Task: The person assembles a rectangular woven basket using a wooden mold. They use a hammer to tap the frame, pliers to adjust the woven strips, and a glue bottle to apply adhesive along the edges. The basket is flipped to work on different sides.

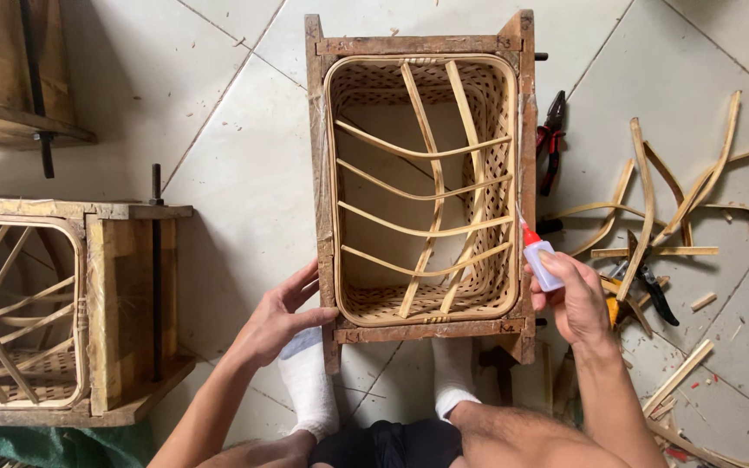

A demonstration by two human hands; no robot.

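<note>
— What is the right hand (578, 299) holding?
— A small glue bottle (541, 260) with a red nozzle, tip against the right rim of the woven basket (422, 186) in its wooden frame (321, 173).
— And the left hand (275, 321)?
— Open, thumb touching the frame's near left corner.
— Anything beyond the right hand?
— Bamboo strips (652, 208) and red-handled pliers (550, 143) on the tiled floor (244, 156).

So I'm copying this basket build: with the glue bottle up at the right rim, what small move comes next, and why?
Probably tip the glue bottle in the right hand down onto the nearest strip end; its red nozzle already points at the woven basket wall, and the left hand braces the wooden frame.
</note>
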